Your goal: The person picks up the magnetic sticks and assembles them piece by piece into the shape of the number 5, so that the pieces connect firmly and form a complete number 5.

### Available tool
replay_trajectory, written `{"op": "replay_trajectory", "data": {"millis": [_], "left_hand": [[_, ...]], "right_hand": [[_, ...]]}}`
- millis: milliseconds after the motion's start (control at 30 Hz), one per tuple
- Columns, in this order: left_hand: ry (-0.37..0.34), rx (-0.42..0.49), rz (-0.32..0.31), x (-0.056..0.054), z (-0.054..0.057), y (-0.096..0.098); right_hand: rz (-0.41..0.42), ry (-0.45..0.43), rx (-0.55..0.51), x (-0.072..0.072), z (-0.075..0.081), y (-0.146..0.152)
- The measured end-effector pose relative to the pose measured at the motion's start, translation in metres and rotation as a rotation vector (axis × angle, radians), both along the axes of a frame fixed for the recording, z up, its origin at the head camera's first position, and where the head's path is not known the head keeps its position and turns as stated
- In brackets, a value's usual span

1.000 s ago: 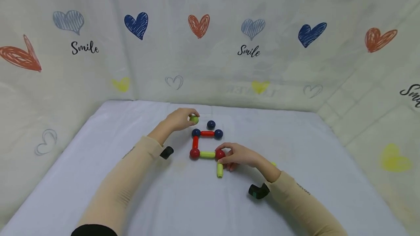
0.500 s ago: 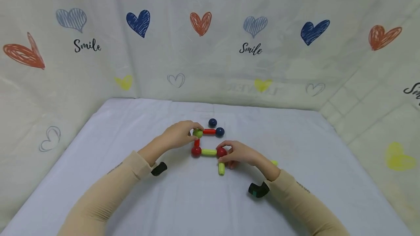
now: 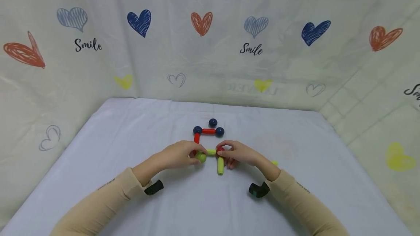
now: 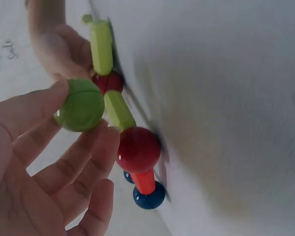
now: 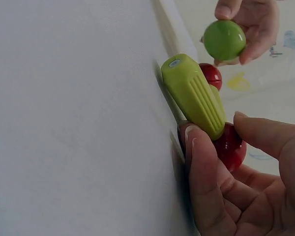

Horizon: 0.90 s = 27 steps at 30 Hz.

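My left hand (image 3: 178,155) pinches a green ball (image 3: 201,157) between thumb and fingers, apart from the rods in both wrist views. With my right hand (image 3: 242,154) I hold a red ball (image 5: 232,151) at a corner of a ball-and-rod figure. From that ball one yellow-green rod (image 3: 220,166) points toward me, its end bare. Another yellow-green rod (image 4: 119,110) joins it to a second red ball (image 4: 139,149), mostly hidden by my left hand in the head view. A red rod (image 3: 197,138), a dark blue ball (image 3: 197,130), another red rod (image 3: 208,131) and another blue ball (image 3: 220,132) follow.
A loose dark blue ball (image 3: 213,122) lies behind the figure on the white-covered table (image 3: 183,207). A yellow-green piece (image 3: 275,163) shows partly behind my right wrist. A curtain (image 3: 223,65) with printed hearts hangs at the back.
My left hand has carried the green ball from beside the far blue ball toward me, over the figure's left side, to near the yellow-green rods. My right hand stays at the red ball.
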<state>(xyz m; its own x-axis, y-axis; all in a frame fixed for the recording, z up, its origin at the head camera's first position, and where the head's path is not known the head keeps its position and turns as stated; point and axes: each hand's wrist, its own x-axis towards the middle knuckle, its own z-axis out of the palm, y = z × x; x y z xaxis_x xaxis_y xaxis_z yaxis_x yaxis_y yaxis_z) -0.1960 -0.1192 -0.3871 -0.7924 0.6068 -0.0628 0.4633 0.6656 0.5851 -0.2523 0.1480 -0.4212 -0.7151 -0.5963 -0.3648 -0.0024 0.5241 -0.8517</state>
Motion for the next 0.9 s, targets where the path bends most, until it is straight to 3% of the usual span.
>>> {"op": "replay_trajectory", "data": {"millis": [267,500,667,900], "left_hand": [[-0.147,0.01,-0.043,0.007,-0.014,0.009],[-0.151,0.01,-0.079,0.012,-0.018,0.016],[-0.152,0.009,-0.063,0.011,-0.02,0.022],[-0.229,0.062,-0.005,0.013,-0.024,0.027]], "right_hand": [[-0.014,0.005,-0.016,-0.001,0.0,0.0],[-0.009,0.019,-0.048,-0.001,-0.003,0.0],[-0.013,0.028,-0.067,-0.001,-0.003,-0.002],[-0.014,0.028,-0.071,0.001,-0.005,-0.005]]}}
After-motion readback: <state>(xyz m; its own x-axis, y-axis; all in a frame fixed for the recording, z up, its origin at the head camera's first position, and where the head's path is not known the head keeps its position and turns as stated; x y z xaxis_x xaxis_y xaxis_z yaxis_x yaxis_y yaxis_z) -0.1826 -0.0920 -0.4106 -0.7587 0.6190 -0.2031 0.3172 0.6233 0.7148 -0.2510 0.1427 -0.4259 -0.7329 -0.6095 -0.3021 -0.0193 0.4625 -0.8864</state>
